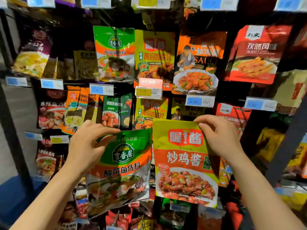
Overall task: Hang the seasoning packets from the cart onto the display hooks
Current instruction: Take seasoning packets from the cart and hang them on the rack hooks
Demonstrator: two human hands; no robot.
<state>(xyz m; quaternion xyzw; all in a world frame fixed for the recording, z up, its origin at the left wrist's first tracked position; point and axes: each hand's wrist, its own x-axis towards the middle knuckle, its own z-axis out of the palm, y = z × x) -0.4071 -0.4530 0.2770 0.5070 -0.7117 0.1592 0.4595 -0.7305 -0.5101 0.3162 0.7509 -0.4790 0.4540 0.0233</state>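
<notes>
Currently we hold one packet in each hand, both raised before the hook display; our left hand pinches the green pickled-fish seasoning packet by its top edge, thumb along the front near the hang hole, probably so the hole stays free for a hook; our right hand pinches the yellow stir-fry chicken sauce packet at its upper right corner, fingers curled over the top edge; both packets hang upright, side by side, just about touching, labels facing us, which likely helps matching them to the rows; a matching green packet already hangs above on its hook, directly over the one in our left hand, so we judge that row is its destination; beside it hangs a yellow braised-chicken sauce packet, a different flavour from ours; price tags clip to the hook ends; the cart is not in view; neither held packet is on a hook yet.
</notes>
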